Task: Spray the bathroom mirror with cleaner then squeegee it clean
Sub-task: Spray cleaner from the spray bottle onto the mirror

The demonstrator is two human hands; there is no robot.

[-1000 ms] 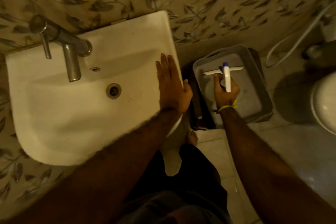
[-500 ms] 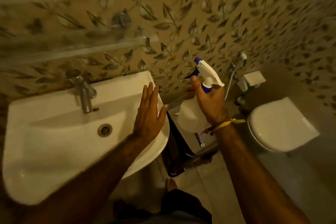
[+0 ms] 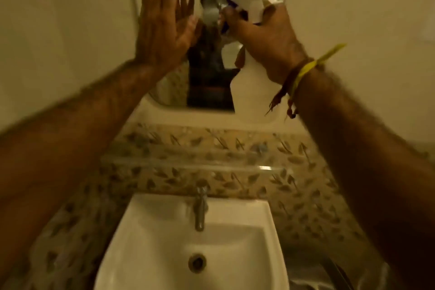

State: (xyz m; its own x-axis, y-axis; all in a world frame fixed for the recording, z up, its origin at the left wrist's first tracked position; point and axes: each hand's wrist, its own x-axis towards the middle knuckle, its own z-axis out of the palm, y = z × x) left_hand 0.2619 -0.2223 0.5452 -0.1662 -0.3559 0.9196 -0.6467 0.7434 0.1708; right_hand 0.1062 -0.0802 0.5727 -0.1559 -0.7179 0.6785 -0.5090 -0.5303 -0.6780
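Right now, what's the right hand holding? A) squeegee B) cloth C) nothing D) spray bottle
D: the right hand is wrapped around the neck of the white spray bottle, its blue-tipped nozzle aimed at the mirror, while the left hand is raised open and flat beside it, holding nothing.

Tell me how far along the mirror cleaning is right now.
Early. Done: the right hand has the spray bottle raised, nozzle toward the mirror. In hand: aiming; the open left hand is up at the glass. No spray is discernible in the blur. Left: spraying, then squeegeeing; no squeegee in view.
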